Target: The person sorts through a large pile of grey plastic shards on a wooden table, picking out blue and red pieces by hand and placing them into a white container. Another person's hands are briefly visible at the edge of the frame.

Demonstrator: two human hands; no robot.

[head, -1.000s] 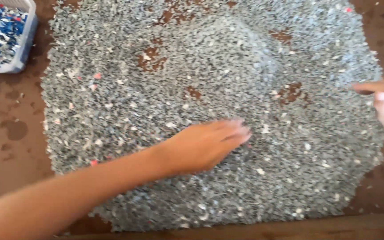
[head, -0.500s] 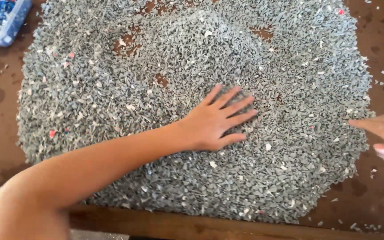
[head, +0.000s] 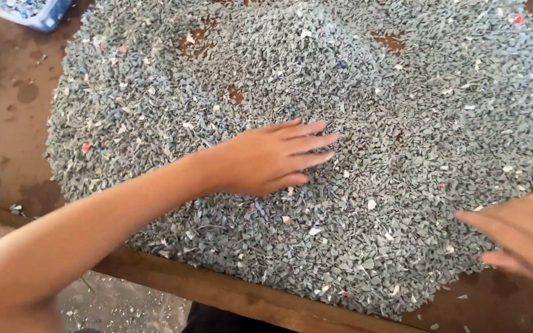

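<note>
Resting flat, fingers now together, left hand point(head: 266, 161) presses grey flakes point(head: 402, 123); right hand point(head: 519, 237) open.

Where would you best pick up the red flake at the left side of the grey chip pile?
Pinch the red flake by its edges from straight above. It lies flat on top of the grey chips, apart from the left hand, so fingertips, not a scoop, would probably lift it alone.

Bare, sleeveless arms; unadorned hands point(head: 266, 157)
</note>
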